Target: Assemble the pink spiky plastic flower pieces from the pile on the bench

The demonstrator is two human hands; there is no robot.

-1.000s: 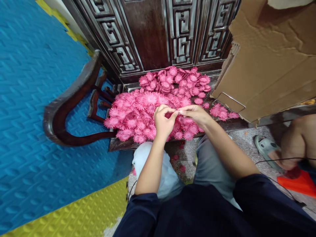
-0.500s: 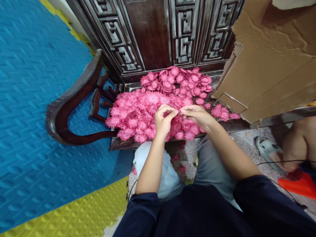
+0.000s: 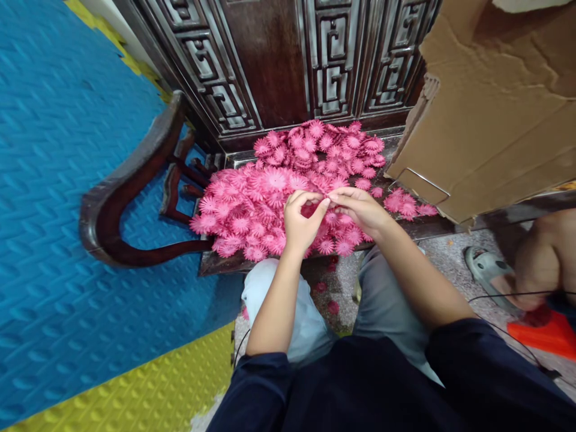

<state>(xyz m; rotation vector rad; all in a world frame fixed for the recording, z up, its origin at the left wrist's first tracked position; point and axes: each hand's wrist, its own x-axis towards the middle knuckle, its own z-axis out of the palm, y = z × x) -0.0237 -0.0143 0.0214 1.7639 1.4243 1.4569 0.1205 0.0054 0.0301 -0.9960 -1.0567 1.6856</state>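
The dark bench (image 3: pixel 224 263) is carrying the heaped pink flower-shaped pieces (image 3: pixel 249 204). Above the heap, the left hand (image 3: pixel 300 221) and right hand (image 3: pixel 363 211), slightly parted half a second ago, are meeting again at their tips, so fine handling is seemingly continuing. Both are curling into narrow pinches, hiding whatever lies between; I cannot tell what they are gripping.

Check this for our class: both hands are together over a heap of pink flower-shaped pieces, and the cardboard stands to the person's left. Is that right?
Not quite: the head view shows the cardboard on the person's right. The rest stands: the left hand and right hand are together over a heap of pink flower-shaped pieces.
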